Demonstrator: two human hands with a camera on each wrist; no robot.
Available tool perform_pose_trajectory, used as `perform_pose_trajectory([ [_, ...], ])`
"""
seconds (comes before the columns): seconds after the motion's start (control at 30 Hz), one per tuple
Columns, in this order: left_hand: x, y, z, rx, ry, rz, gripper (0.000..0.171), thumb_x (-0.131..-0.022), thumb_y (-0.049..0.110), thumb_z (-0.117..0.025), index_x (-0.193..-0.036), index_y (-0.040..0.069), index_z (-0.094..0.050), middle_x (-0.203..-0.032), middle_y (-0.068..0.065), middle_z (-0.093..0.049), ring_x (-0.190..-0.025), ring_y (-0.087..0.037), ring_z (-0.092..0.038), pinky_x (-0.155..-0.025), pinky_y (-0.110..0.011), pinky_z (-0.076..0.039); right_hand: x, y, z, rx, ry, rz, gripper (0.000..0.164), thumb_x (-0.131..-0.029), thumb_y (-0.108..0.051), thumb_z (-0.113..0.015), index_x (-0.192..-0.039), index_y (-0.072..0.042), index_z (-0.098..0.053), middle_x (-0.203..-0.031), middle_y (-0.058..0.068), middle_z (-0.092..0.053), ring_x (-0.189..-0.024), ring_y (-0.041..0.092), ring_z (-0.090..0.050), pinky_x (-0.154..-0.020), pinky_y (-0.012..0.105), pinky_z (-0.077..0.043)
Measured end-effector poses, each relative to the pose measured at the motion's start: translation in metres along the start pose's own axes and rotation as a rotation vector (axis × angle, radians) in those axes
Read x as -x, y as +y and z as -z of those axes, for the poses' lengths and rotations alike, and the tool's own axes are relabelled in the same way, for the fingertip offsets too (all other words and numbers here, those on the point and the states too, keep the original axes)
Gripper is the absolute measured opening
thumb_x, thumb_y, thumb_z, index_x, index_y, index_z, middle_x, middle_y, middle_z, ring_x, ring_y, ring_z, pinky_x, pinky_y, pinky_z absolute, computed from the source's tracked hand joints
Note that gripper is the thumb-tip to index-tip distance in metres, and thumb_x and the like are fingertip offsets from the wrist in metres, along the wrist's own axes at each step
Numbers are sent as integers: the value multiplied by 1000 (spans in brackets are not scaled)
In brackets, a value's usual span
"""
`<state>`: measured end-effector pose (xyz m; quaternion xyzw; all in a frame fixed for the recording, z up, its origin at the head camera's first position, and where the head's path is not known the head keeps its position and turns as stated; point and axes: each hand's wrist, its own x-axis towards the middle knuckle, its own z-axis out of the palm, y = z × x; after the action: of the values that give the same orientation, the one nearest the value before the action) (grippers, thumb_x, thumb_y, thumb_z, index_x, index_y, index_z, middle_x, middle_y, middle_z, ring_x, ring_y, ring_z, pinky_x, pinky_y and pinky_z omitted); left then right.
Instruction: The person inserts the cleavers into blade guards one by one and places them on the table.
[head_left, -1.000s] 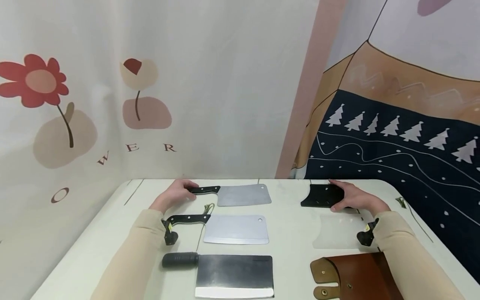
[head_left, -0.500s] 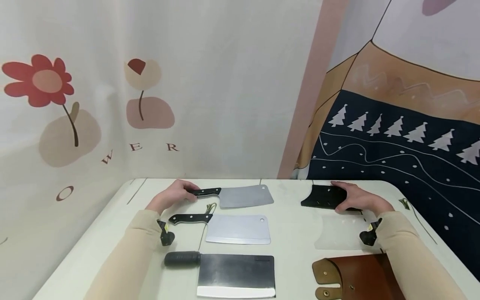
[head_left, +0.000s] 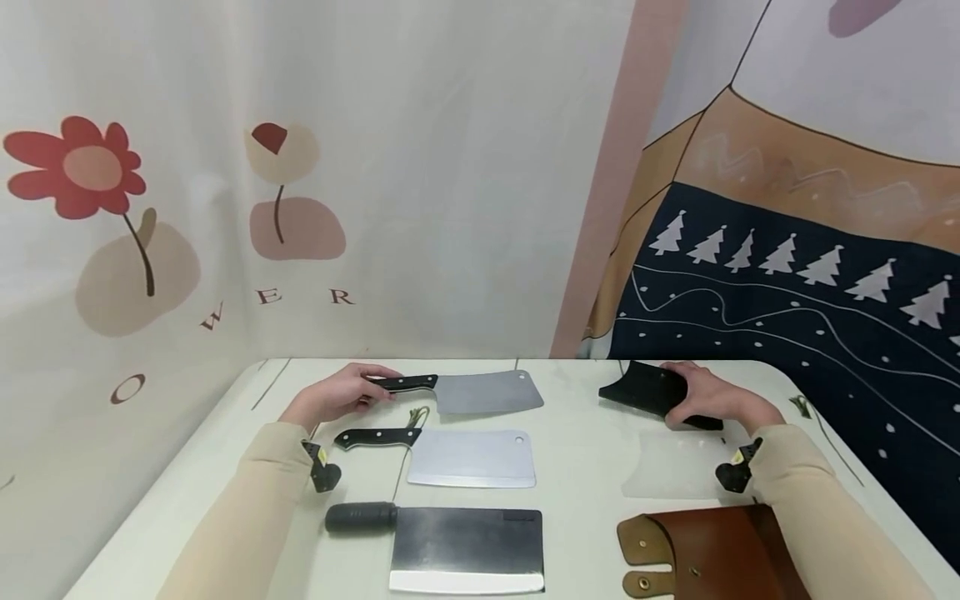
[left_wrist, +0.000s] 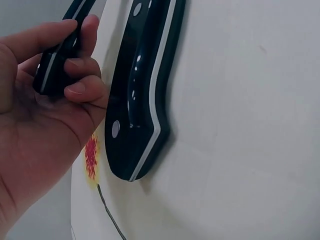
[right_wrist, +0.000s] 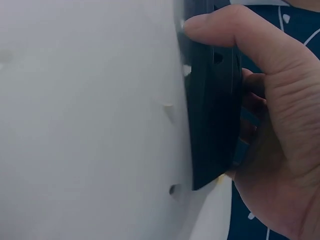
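Observation:
At the table's far edge my left hand (head_left: 341,392) grips the black riveted handle (left_wrist: 52,70) of a cleaver (head_left: 487,393), its grey blade pointing right. In the left wrist view, curled fingers wrap that handle. Across the table my right hand (head_left: 712,395) holds a black blade guard (head_left: 648,390) between thumb and fingers, its left end tilted up. The right wrist view shows the thumb on the near face of the guard (right_wrist: 215,115) and the fingers behind it. A gap separates blade tip and guard.
Nearer lie a second black-handled cleaver (head_left: 472,458) and a wide dark-bladed cleaver (head_left: 468,546). On the right are a translucent blade guard (head_left: 671,467) and a brown leather sheath (head_left: 720,550) with snap straps. A printed curtain (head_left: 450,208) hangs behind the white table (head_left: 577,467).
The black guard, flat before, has been lifted and tilted in my right hand. My left hand's grip has closed round the cleaver handle, which shifts slightly left.

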<state>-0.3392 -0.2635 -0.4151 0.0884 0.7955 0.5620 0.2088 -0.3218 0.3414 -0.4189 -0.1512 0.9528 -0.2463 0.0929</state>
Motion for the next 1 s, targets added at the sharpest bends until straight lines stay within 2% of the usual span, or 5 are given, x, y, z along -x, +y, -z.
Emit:
perform_pose_trajectory([
  [0.1, 2, 0, -1, 11, -16, 0, 51, -96, -1, -62, -145, -7, -50, -92, -10, -64, -62, -15, -35, -56, -26, -32, 2, -4, 2, -22, 2, 9, 105, -67, -25, -86, -150, 12, -34, -145, 38, -36, -120, 46, -45, -101, 63, -41],
  [0.27, 2, -2, -4, 6, -13, -32, 51, -99, 8, -67, -144, -7, -51, -74, -2, -45, -59, -13, -35, -53, -25, -32, 8, -11, 3, -50, 28, 40, 102, -68, -24, -87, -152, 9, -37, -145, 37, -38, -121, 46, -46, -98, 61, -42],
  [0.53, 8, 0, -1, 133, -6, -101, 49, -100, 0, -60, -146, -13, -46, -72, 1, -44, -58, -10, -30, -53, -23, -28, 12, -18, 7, -53, 45, 115, 100, -70, -23, -87, -153, 5, -38, -144, 32, -43, -117, 41, -49, -94, 55, -44],
  [0.8, 23, 8, -1, 163, -7, -140, 49, -101, -3, -58, -146, -15, -43, -78, -2, -52, -59, -9, -34, -56, -23, -31, 28, -36, 8, -12, 79, 163, 99, -71, -26, -88, -153, 0, -40, -151, 31, -37, -130, 49, -37, -100, 72, -37],
  [1.0, 37, 7, -6, 169, 2, -152, 47, -102, 1, -60, -143, -16, -45, -82, -5, -59, -62, -9, -39, -58, -26, -33, 38, -46, 2, 17, 107, 212, 97, -69, -26, -89, -152, -1, -45, -150, 29, -42, -125, 46, -44, -97, 66, -43],
])
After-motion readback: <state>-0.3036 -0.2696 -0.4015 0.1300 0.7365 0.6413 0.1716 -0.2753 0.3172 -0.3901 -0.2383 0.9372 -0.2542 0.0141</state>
